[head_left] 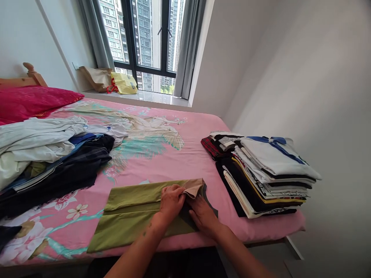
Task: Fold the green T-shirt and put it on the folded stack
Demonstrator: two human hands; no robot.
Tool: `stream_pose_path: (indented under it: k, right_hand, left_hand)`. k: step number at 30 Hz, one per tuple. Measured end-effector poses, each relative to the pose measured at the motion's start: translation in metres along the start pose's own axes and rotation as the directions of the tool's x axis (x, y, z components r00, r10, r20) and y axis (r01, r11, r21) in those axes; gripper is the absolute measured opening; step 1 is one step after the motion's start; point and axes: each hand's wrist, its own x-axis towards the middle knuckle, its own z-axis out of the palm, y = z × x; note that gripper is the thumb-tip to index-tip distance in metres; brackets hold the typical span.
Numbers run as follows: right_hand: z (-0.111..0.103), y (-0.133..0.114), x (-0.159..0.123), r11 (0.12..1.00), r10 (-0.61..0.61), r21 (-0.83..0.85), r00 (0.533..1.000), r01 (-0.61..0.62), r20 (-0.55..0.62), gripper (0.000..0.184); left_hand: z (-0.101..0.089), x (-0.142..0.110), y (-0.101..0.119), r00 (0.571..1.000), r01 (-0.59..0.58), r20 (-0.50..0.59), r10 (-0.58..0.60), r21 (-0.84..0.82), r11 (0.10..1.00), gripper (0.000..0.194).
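Note:
An olive-green shirt (127,224) with brown and dark grey parts lies along the bed's near edge, its long sides folded inward. My left hand (171,200) is closed on the folded edge near the brown part, thumb and fingers pinching the cloth. Beside it, my right hand (204,216) lies flat on the dark grey part with its fingers stretched out. The brown flap partly hides the right fingertips.
Folded clothes are stacked in a tall pile (272,166) at the right, near the wall. Loose clothes (52,154) lie heaped at the left, by a red pillow (37,100). A yellow bag (125,83) and a brown paper bag (97,78) rest on the windowsill.

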Motion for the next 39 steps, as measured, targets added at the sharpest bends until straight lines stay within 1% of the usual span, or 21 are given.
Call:
stream_pose_path:
  k: [1, 3, 7, 9, 12, 14, 16, 18, 19, 20, 22, 23, 25, 26, 28, 30, 32, 34, 35, 37, 39]
  right_hand:
    - [0.003, 0.004, 0.007, 1.0, -0.026, 0.01, 0.999, 0.026, 0.041, 0.047]
    - [0.009, 0.016, 0.023, 0.999, -0.023, 0.037, 0.994, 0.019, 0.106, 0.05]
    - [0.019, 0.051, 0.045, 0.997, 0.077, 0.005, 0.976, -0.079, 0.205, 0.053]
    - [0.02, 0.065, 0.046, 0.995, 0.1, -0.036, 0.974, -0.094, 0.204, 0.055]
    - [0.014, 0.077, 0.038, 0.99, 0.109, -0.11, 0.977, -0.09, 0.181, 0.049]
    - [0.009, 0.083, 0.029, 0.97, 0.194, -0.173, 0.97, -0.168, 0.147, 0.045]
    - [0.003, 0.089, 0.02, 0.92, 0.322, -0.258, 0.945, -0.296, 0.062, 0.044]
    - [-0.002, 0.094, 0.012, 0.86, 0.395, -0.321, 0.916, -0.397, -0.074, 0.042]
    - [-0.004, 0.096, 0.009, 0.846, 0.398, -0.326, 0.906, -0.422, -0.14, 0.041]
    - [-0.006, 0.095, 0.008, 0.846, 0.387, -0.313, 0.901, -0.432, -0.196, 0.039]
    - [-0.008, 0.083, 0.007, 0.883, 0.339, -0.246, 0.905, -0.4, -0.258, 0.037]
    - [-0.008, 0.073, 0.008, 0.908, 0.306, -0.206, 0.913, -0.365, -0.268, 0.036]
    - [-0.006, 0.042, 0.013, 0.953, 0.226, -0.141, 0.938, -0.269, -0.264, 0.033]
    - [-0.003, 0.025, 0.016, 0.969, 0.181, -0.12, 0.952, -0.215, -0.247, 0.032]
    - [0.005, -0.012, 0.025, 0.988, 0.103, -0.095, 0.975, -0.123, -0.196, 0.028]
    - [0.016, -0.042, 0.037, 0.994, 0.061, -0.085, 0.989, -0.072, -0.132, 0.026]
    - [0.028, -0.061, 0.05, 0.991, 0.07, -0.104, 0.994, -0.078, -0.08, 0.028]
    - [0.04, -0.07, 0.061, 0.975, 0.137, -0.171, 0.989, -0.143, -0.049, 0.034]
    - [0.044, -0.072, 0.065, 0.958, 0.183, -0.216, 0.982, -0.188, -0.043, 0.038]
    - [0.052, -0.07, 0.069, 0.916, 0.269, -0.297, 0.962, -0.269, -0.042, 0.042]
    - [0.056, -0.067, 0.071, 0.885, 0.32, -0.342, 0.946, -0.316, -0.045, 0.045]
  left_hand:
    - [-0.001, -0.001, 0.003, 0.999, -0.033, -0.004, 0.033, 0.03, 0.999, 0.023]
    - [-0.002, -0.004, 0.008, 0.995, -0.096, 0.002, 0.096, 0.078, 0.992, 0.025]
    - [0.008, -0.017, 0.014, 0.983, -0.182, 0.06, 0.175, 0.135, 0.974, 0.027]
    - [0.018, -0.025, 0.012, 0.977, -0.202, 0.103, 0.188, 0.15, 0.968, 0.027]
    - [0.033, -0.038, 0.01, 0.972, -0.202, 0.157, 0.178, 0.152, 0.968, 0.026]
    - [0.037, -0.048, 0.011, 0.966, -0.211, 0.176, 0.188, 0.12, 0.97, 0.033]
    - [0.033, -0.058, 0.011, 0.954, -0.253, 0.18, 0.239, 0.059, 0.966, 0.038]
    - [0.022, -0.065, 0.005, 0.95, -0.278, 0.153, 0.273, 0.016, 0.96, 0.036]
    - [0.013, -0.068, -0.002, 0.959, -0.26, 0.122, 0.255, 0.021, 0.965, 0.034]
    - [0.003, -0.071, -0.012, 0.975, -0.213, 0.079, 0.209, 0.046, 0.976, 0.031]
    - [-0.021, -0.075, -0.042, 0.998, -0.057, -0.013, 0.06, 0.134, 0.989, 0.029]
    - [-0.035, -0.077, -0.06, 0.998, 0.031, -0.053, -0.022, 0.186, 0.982, 0.029]
    - [-0.062, -0.082, -0.097, 0.983, 0.177, -0.097, -0.155, 0.292, 0.94, 0.033]
    - [-0.074, -0.084, -0.114, 0.974, 0.227, -0.107, -0.202, 0.339, 0.913, 0.034]
    - [-0.093, -0.087, -0.138, 0.959, 0.283, -0.128, -0.252, 0.404, 0.87, 0.033]
    - [-0.102, -0.09, -0.146, 0.962, 0.272, -0.15, -0.229, 0.408, 0.872, 0.029]
    - [-0.099, -0.093, -0.137, 0.983, 0.175, -0.122, -0.14, 0.347, 0.921, 0.023]
    - [-0.083, -0.098, -0.117, 0.999, 0.013, -0.033, -0.005, 0.247, 0.969, 0.02]
    - [-0.073, -0.1, -0.106, 0.998, -0.069, 0.018, 0.067, 0.196, 0.978, 0.021]
    - [-0.048, -0.103, -0.086, 0.977, -0.202, 0.092, 0.191, 0.129, 0.971, 0.026]
    - [-0.026, -0.102, -0.072, 0.954, -0.285, 0.131, 0.269, 0.117, 0.952, 0.033]
